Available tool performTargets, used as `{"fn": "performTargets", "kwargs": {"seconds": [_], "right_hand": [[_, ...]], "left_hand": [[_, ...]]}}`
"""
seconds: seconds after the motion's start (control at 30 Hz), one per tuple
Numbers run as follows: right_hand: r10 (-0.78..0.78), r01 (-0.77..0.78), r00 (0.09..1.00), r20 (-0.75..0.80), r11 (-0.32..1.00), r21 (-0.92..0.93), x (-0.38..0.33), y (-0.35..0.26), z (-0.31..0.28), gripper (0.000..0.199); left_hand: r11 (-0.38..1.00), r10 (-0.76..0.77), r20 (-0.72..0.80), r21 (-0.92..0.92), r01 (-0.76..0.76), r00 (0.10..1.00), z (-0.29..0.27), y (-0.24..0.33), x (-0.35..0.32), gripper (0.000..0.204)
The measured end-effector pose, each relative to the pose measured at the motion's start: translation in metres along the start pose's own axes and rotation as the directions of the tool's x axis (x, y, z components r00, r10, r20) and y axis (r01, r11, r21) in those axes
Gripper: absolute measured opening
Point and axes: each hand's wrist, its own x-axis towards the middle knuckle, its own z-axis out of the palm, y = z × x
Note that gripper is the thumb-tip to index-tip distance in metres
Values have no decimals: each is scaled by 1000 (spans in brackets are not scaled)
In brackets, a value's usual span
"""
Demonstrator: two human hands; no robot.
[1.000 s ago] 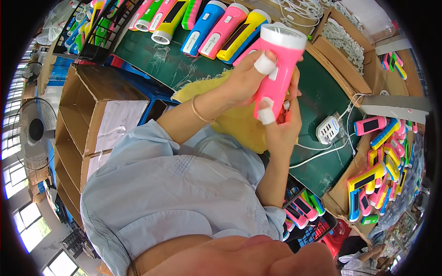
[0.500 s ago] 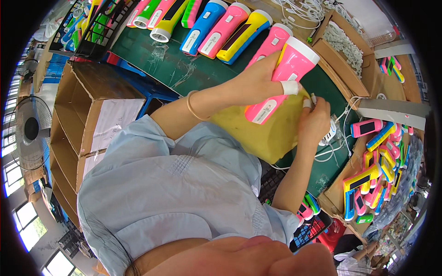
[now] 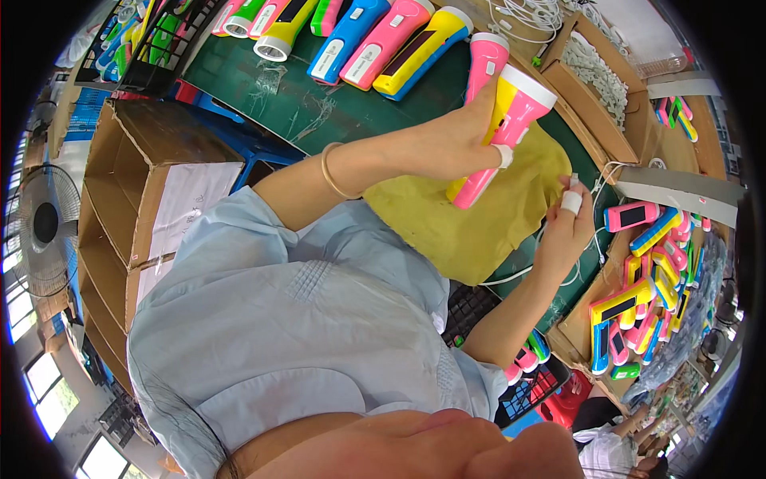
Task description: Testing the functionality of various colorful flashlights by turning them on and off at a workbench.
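Note:
My left hand (image 3: pixel 456 142) is wrapped around a pink and yellow flashlight (image 3: pixel 523 106) with a white head, which tilts up to the right. Under and beside it spreads a yellow cloth (image 3: pixel 451 233), hanging over my lap and reaching the table. My right hand (image 3: pixel 568 223) pinches the cloth's right edge; white tape is wound on its fingers, and tape also shows on my left thumb. Just beyond the held flashlight lies another pink flashlight (image 3: pixel 483 60), partly covered by my left hand.
On the green tabletop (image 3: pixel 231 80) several flashlights, among them a blue one (image 3: pixel 349 38), lie in a row. A carton of white parts (image 3: pixel 594 72) stands at the far right. Another carton to the right holds many flashlights (image 3: pixel 638 299). Cardboard compartments (image 3: pixel 120 191) stand at left.
The flashlight has been rolled in my left hand, so its yellow side now shows. My right hand has moved right, and the cloth is spread wider.

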Motion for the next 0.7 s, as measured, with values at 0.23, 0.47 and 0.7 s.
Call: {"fn": "performTargets", "kwargs": {"seconds": [0.23, 0.47, 0.7], "right_hand": [[-53, -52, 961, 272, 929, 367, -37, -23, 2, 18], [-212, 206, 929, 305, 977, 53, -30, -39, 20, 15], [-182, 266, 928, 325, 935, -234, -28, -50, 20, 15]], "left_hand": [[981, -177, 88, -69, 183, 980, 2, 15, -2, 67], [979, -178, 78, 113, 169, 981, 8, 24, -9, 70], [927, -18, -47, 373, 34, 999, 12, 4, -13, 63]]}}
